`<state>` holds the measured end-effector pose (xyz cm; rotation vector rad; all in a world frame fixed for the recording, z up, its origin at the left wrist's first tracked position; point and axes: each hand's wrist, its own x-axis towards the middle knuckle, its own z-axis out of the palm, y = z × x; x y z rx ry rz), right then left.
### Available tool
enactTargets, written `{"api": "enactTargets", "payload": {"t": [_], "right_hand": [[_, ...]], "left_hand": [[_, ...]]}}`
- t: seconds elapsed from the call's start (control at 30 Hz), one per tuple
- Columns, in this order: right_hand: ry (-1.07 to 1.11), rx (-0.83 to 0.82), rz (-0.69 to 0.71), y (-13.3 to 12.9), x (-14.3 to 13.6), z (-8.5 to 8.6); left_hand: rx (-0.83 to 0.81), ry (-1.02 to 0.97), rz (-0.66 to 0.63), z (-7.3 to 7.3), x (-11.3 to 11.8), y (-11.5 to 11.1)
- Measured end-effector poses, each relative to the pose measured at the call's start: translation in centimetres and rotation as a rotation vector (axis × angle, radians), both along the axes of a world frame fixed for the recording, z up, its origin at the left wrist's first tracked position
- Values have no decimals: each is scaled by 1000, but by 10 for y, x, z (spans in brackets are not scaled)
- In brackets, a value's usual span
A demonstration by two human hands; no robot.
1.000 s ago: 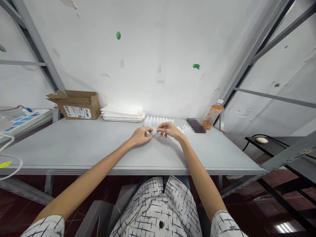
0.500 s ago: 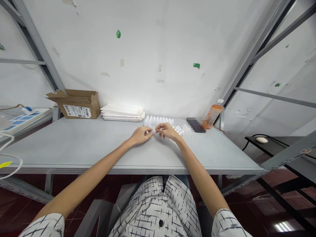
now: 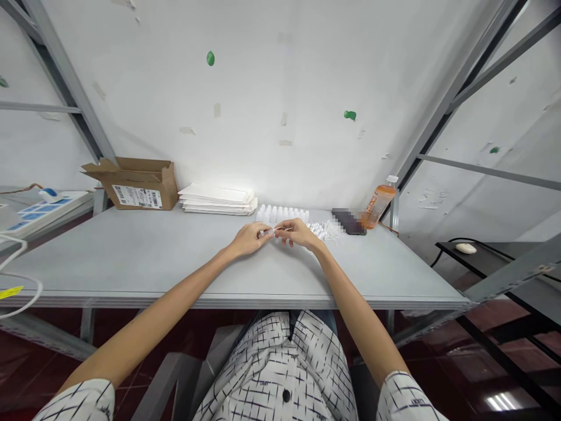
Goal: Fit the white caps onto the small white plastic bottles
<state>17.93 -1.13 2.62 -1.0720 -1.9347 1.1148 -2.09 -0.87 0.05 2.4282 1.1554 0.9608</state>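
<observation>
In the head view, the left hand pinches a small pale bit between finger and thumb, over the counter. The right hand, just beside it, has its fingers closed on a thin white string. White bottles stand in rows behind, and a white heap lies to the right. The bit looks very light and maybe slippery, so pinch its sides gently. The string looks soft and bendy; hold it near its tip.
</observation>
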Motion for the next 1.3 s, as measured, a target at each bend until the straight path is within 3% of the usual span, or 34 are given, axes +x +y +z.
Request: {"api": "enactTargets", "payload": {"t": [0.5,0.73,1.3], "right_hand": [[-29,-83,14,-5,-5,-2],[18,-6,-42,-1,-3,-4],[105,-24,18,4,-2,-9]], "left_hand": [[-48,-62,45,2,-4,-2],[-64,-150,61,1,-5,3],[-160,-199,63,4,-4,-4]]}}
